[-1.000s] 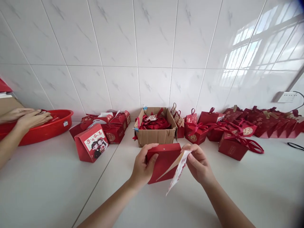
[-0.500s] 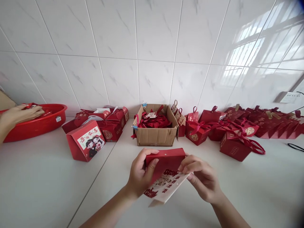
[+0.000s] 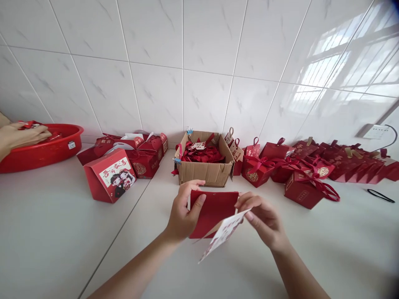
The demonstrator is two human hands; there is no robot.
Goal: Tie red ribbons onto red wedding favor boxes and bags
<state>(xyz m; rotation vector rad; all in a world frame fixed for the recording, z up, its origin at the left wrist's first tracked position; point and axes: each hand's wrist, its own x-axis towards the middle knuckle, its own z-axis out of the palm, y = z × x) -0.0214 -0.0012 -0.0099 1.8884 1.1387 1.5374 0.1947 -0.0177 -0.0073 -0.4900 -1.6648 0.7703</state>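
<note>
1. Head view, left grip: the left hand closes narrowly on the left edge of the red box, its thumb lying over the near face.
2. Right grip: the right hand pinches the far right corner of the white printed card between thumb and fingers, close beside the box's right edge.
3. The red box is at the middle, on the near side of the cardboard carton; its broad face points toward the camera, its long axis running left to right.
4. The card slants, long axis from far right to near left; whether it joins the box, I cannot tell.
5. A red basin is at the far left of the bench.
</note>
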